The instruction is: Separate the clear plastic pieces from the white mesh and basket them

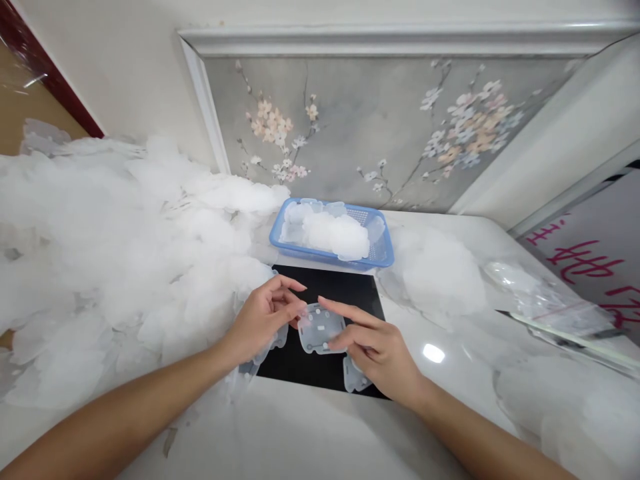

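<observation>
Big heap of white plastic pieces (100, 267) sits left of the black mat (330, 293). My left hand (263, 320) pinches the left edge of a translucent plastic piece (320, 328) over the mat. My right hand (375, 347) holds its right side, forefinger stretched across it. Blue basket (383, 257) sits behind the mat.

White table (310, 433): black mat (345, 287) centre, blue basket (380, 257) just behind it, translucent plastic heap (110, 267) left of it.
</observation>
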Motion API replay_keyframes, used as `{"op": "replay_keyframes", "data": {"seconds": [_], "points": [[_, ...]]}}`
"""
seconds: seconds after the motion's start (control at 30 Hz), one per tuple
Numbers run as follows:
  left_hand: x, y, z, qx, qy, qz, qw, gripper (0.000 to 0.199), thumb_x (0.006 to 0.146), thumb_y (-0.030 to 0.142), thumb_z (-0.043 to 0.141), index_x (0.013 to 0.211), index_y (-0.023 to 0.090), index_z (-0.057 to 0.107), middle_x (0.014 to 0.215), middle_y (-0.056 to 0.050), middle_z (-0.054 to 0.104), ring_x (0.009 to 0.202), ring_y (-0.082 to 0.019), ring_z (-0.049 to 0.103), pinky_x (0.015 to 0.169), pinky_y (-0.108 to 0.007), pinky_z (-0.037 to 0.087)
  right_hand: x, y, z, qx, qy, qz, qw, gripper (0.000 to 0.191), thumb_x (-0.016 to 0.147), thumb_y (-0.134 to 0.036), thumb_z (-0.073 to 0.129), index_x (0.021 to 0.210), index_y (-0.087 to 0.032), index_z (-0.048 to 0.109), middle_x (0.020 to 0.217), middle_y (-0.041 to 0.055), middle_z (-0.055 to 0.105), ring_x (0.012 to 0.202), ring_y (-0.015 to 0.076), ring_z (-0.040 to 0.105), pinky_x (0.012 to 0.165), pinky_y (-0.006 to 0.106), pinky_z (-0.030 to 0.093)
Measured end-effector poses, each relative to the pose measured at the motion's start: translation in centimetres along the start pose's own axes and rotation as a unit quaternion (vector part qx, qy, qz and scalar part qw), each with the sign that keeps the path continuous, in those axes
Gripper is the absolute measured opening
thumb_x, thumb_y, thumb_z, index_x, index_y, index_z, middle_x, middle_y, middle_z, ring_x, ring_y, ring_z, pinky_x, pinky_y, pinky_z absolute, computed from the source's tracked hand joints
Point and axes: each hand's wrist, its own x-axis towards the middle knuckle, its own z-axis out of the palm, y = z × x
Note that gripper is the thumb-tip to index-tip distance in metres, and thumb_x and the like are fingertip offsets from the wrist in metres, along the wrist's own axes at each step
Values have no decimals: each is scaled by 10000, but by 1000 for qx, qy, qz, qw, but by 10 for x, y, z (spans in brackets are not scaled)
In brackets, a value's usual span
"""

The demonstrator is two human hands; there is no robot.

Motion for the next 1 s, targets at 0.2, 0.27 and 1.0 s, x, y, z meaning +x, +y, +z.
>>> {"op": "replay_keyframes", "data": {"seconds": [0.2, 0.27, 1.0], "points": [[7, 11, -18, 57, 83, 57, 993, 125, 906, 334, 615, 897, 212, 638, 566, 61, 576, 452, -99, 540, 464, -223, 430, 0, -3, -1, 85, 25, 70, 994, 213, 872, -166, 559, 718, -223, 695, 1229, 106, 716, 639, 167, 658, 491, 288, 425], [12, 17, -30, 99, 166, 103, 976, 159, 949, 337, 546, 980, 221, 650, 476, 86, 474, 405, -103, 475, 456, -229, 401, 2, 0, -2, 129, 76, 143, 978, 187, 887, -288, 612, 720, -219, 657, 1092, 100, 751, 575, 143, 595, 473, 274, 398], [9, 25, -56, 468, -271, 96, 836, 145, 795, 144, 676, 847, 274, 713, 1417, -55, 588, 1310, -344, 492, 1037, -465, 376, 23, 9, -15, 97, 64, 253, 960, 387, 787, -598, 699, 768, -212, 690, 545, -19, 476, 513, 140, 418, 487, 286, 368]]}}
